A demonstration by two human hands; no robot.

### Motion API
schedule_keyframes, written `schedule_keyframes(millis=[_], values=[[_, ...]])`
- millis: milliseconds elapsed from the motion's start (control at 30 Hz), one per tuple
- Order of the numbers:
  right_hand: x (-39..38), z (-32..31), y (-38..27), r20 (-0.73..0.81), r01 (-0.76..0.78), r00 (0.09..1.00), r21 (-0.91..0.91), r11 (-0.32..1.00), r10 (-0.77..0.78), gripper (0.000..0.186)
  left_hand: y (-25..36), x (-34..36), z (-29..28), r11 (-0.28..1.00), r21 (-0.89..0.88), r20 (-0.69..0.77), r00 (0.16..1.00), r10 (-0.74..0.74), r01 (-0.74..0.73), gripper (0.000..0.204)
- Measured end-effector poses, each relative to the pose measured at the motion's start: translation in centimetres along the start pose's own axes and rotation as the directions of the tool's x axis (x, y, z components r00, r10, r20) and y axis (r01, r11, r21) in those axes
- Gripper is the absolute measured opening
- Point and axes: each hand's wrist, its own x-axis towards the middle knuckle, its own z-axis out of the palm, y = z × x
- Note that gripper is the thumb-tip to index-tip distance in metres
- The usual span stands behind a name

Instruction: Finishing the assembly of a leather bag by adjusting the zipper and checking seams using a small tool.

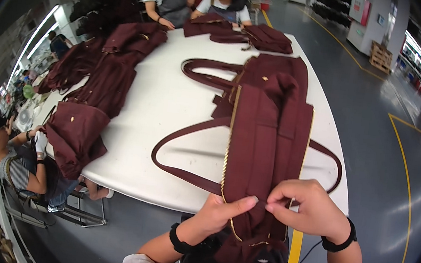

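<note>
A maroon fabric bag [268,138] with brass-coloured zipper teeth along both long sides lies over the near edge of the white table, its near end hanging toward my body. One strap loops out to its left and another to its right. My left hand [214,216] grips the bag's left side near the zipper, thumb on top and the other fingers hidden underneath. Over the bag's near right part, my right hand [311,208] is closed in a pinch with thumb and forefinger close to the fabric. What sits between those fingertips is too small to make out.
More maroon bags [78,127] are piled along the left side of the white table [139,160], others [268,38] at its far end. A seated person [24,167] handles a bag at left; two people [168,2] are at the far end. A wooden pallet [381,57] stands far right.
</note>
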Motion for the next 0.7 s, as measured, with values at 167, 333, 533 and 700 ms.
schedule_keyframes(millis=[167,333,533,700], values=[[0.2,-0.5,-0.7,0.136,0.192,0.976,-0.156,0.969,-0.172,0.008,1.0,-0.2,0.2,0.999,0.018,0.03,0.999,-0.038,0.037,0.036],[0.7,-0.5,-1.0,0.211,0.321,0.94,-0.273,0.907,-0.269,0.01,1.6,0.2,0.2,0.989,0.145,0.051,0.999,0.002,-0.009,0.037],[1.2,0.4,0.0,0.219,0.425,0.904,-0.389,0.817,-0.366,0.015,1.6,0.6,0.3,0.996,0.056,-0.035,0.997,-0.063,0.065,0.037],[2.0,0.7,0.7,0.199,0.454,0.891,-0.411,0.79,-0.409,0.015,1.8,0.9,0.1,0.996,0.009,-0.057,0.995,-0.086,0.087,0.038]])
